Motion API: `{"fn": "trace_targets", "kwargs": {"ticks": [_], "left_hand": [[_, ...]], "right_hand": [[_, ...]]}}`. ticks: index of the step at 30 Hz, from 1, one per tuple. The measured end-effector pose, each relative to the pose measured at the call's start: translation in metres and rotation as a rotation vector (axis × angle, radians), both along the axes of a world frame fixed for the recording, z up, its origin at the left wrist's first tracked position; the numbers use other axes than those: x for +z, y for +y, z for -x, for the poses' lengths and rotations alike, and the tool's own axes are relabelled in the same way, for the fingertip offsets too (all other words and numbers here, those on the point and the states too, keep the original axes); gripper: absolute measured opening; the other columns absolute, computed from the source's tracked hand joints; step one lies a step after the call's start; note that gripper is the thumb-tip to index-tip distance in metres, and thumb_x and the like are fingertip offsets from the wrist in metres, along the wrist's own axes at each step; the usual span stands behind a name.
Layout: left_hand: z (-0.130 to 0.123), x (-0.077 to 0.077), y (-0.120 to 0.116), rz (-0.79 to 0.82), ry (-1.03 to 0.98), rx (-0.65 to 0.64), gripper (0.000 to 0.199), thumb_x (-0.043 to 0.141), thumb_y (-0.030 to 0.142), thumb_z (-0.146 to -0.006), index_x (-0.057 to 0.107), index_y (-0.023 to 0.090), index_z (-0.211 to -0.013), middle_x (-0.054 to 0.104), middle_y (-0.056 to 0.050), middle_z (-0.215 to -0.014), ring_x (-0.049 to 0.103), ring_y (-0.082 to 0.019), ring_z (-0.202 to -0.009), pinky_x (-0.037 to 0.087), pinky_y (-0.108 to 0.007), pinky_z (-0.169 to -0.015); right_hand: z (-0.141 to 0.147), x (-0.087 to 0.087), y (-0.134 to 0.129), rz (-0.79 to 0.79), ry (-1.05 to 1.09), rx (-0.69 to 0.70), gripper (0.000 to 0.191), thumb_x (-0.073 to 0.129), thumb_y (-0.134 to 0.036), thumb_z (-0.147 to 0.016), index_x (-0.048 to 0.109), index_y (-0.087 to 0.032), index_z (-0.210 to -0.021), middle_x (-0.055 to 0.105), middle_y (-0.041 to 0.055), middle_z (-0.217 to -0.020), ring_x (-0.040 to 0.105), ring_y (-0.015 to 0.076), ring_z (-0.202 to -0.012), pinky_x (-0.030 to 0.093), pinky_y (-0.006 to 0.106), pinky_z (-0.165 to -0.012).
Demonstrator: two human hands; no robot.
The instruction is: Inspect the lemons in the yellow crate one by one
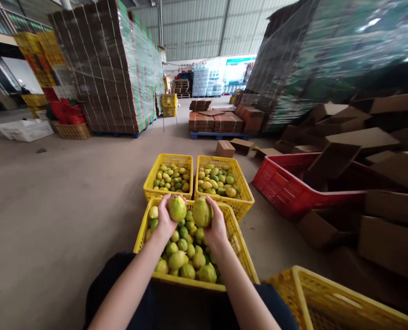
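Observation:
My left hand (166, 215) is closed around a large, lumpy, yellow-green lemon (177, 208). Beside it, my right hand (216, 223) grips a second, slightly duller lemon (201, 212) from the right side. Both fruits are held a little apart above the near yellow crate (243, 250). That crate is full of green and yellow-green lemons (182, 244), some hidden under my hands and forearms.
Two more yellow crates, the left one (148, 184) and the right one (247, 198), hold yellower fruit just beyond. A red crate (275, 188) with cardboard boxes (389, 238) stands right. Another yellow crate (296, 284) is at lower right. Wrapped carton stacks (100, 68) rise behind.

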State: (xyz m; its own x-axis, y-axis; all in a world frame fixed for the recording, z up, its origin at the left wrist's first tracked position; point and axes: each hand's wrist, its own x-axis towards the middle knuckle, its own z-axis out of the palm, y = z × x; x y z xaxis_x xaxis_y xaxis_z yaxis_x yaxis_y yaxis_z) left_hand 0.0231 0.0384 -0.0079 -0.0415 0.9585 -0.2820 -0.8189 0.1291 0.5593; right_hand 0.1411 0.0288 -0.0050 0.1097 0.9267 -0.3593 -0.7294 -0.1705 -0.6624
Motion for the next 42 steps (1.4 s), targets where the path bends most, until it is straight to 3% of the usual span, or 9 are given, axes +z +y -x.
{"fn": "trace_targets", "kwargs": {"ticks": [4, 9, 14, 18, 26, 30, 34, 38, 42], "left_hand": [[-0.012, -0.009, -0.006, -0.137, 0.136, 0.029, 0.025, 0.053, 0.028, -0.081, 0.067, 0.014, -0.066, 0.069, -0.006, -0.066, 0.069, -0.020, -0.072, 0.054, -0.029, -0.073], [-0.010, 0.004, -0.022, -0.234, 0.237, 0.030, 0.017, 0.058, 0.020, -0.079, 0.069, 0.018, -0.066, 0.072, -0.003, -0.073, 0.069, -0.024, -0.090, 0.051, -0.029, -0.082], [-0.004, 0.006, -0.030, -0.375, 0.372, 0.041, 0.024, 0.054, 0.021, -0.080, 0.071, 0.018, -0.063, 0.072, -0.005, -0.072, 0.067, -0.024, -0.083, 0.049, -0.030, -0.080], [-0.003, 0.002, -0.028, -0.477, 0.503, 0.063, 0.029, 0.049, 0.022, -0.081, 0.073, 0.018, -0.067, 0.072, -0.006, -0.074, 0.065, -0.023, -0.079, 0.048, -0.030, -0.078], [-0.002, 0.002, -0.030, -0.496, 0.449, 0.047, 0.020, 0.059, 0.025, -0.077, 0.072, 0.019, -0.063, 0.071, -0.005, -0.073, 0.064, -0.023, -0.077, 0.048, -0.031, -0.077], [-0.001, 0.001, -0.032, -0.566, 0.604, 0.067, 0.027, 0.061, 0.038, -0.078, 0.073, 0.018, -0.067, 0.070, -0.005, -0.070, 0.063, -0.021, -0.072, 0.048, -0.031, -0.075], [-0.002, 0.003, -0.032, -0.621, 0.668, 0.072, 0.027, 0.056, 0.037, -0.082, 0.073, 0.020, -0.069, 0.070, -0.003, -0.070, 0.062, -0.018, -0.069, 0.046, -0.029, -0.073], [-0.006, 0.006, -0.031, -0.581, 0.638, 0.091, 0.025, 0.057, 0.035, -0.081, 0.072, 0.020, -0.068, 0.070, -0.002, -0.070, 0.062, -0.017, -0.070, 0.047, -0.028, -0.073], [-0.011, 0.005, -0.028, -0.454, 0.540, 0.096, 0.025, 0.061, 0.036, -0.079, 0.072, 0.018, -0.066, 0.070, -0.003, -0.069, 0.063, -0.015, -0.067, 0.048, -0.025, -0.071]], "right_hand": [[0.004, -0.003, -0.015, -0.147, -0.137, -0.151, 0.013, 0.073, -0.033, -0.068, 0.066, -0.021, -0.067, 0.068, -0.0044, -0.066, 0.065, 0.0151, -0.069, 0.052, 0.024, -0.066], [0.002, 0.004, -0.031, -0.277, -0.277, -0.153, 0.017, 0.068, -0.036, -0.072, 0.065, -0.022, -0.062, 0.067, -0.0019, -0.067, 0.062, 0.0172, -0.071, 0.050, 0.027, -0.068], [0.002, 0.002, -0.034, -0.344, -0.315, -0.090, 0.019, 0.064, -0.035, -0.074, 0.064, -0.023, -0.060, 0.068, 0.0004, -0.070, 0.064, 0.0212, -0.080, 0.050, 0.030, -0.074], [0.004, 0.002, -0.032, -0.343, -0.308, -0.100, 0.019, 0.062, -0.035, -0.073, 0.066, -0.021, -0.060, 0.068, 0.0016, -0.069, 0.064, 0.0208, -0.075, 0.050, 0.031, -0.074], [0.002, 0.007, -0.033, -0.403, -0.335, -0.131, 0.017, 0.060, -0.024, -0.072, 0.067, -0.026, -0.057, 0.070, -0.0002, -0.067, 0.063, 0.0203, -0.074, 0.051, 0.032, -0.073], [0.000, 0.008, -0.036, -0.457, -0.467, -0.169, 0.023, 0.056, -0.027, -0.075, 0.068, -0.021, -0.057, 0.070, 0.0027, -0.067, 0.064, 0.0213, -0.072, 0.052, 0.033, -0.070], [-0.001, 0.008, -0.036, -0.495, -0.523, -0.191, 0.025, 0.054, -0.027, -0.078, 0.070, -0.022, -0.058, 0.070, 0.0019, -0.067, 0.064, 0.0199, -0.070, 0.052, 0.032, -0.070], [0.001, 0.004, -0.033, -0.485, -0.438, -0.162, 0.025, 0.053, -0.027, -0.077, 0.071, -0.020, -0.060, 0.070, 0.0024, -0.069, 0.064, 0.0189, -0.071, 0.051, 0.030, -0.071], [0.004, -0.002, -0.027, -0.324, -0.246, -0.161, 0.020, 0.059, -0.032, -0.073, 0.070, -0.018, -0.064, 0.071, 0.0014, -0.070, 0.065, 0.0176, -0.070, 0.051, 0.029, -0.074]]}}
